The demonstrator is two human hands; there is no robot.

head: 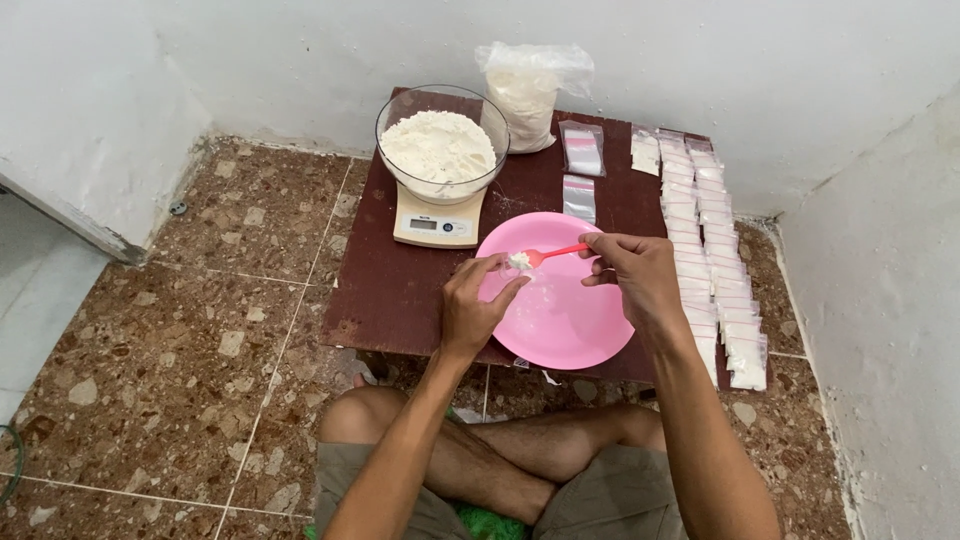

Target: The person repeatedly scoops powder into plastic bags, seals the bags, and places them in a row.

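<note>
Head view. The person sits cross-legged on a speckled brown tile floor point(200, 330) before a low dark-brown table point(390, 290) set in a white-walled corner.

Right hand point(635, 275): fingers pinched together on the handle end of a small pink spoon point(556, 252), held roughly level over a pink plate point(560, 300). The spoon's bowl points toward the left hand and carries a small heap of white powder point(519, 261).

Left hand point(475, 305): raised over the plate's left edge, fingertips point(497, 268) closed in at the spoon's bowl, touching or nearly touching the powder. Whether a small bag sits between those fingers cannot be told.

The plate lies at the table's front edge with traces of powder on its surface.

Behind the plate: a cream digital scale point(437, 222) carrying a clear glass bowl point(442, 145) filled with white powder. To the right of the bowl, a clear plastic bag of powder point(527, 95) stands against the wall. Two small stacks of empty zip bags point(581, 170) lie between the large bag and the plate. Along the table's right edge, a long overlapping row of small filled packets point(712, 260) runs from back to front.
</note>
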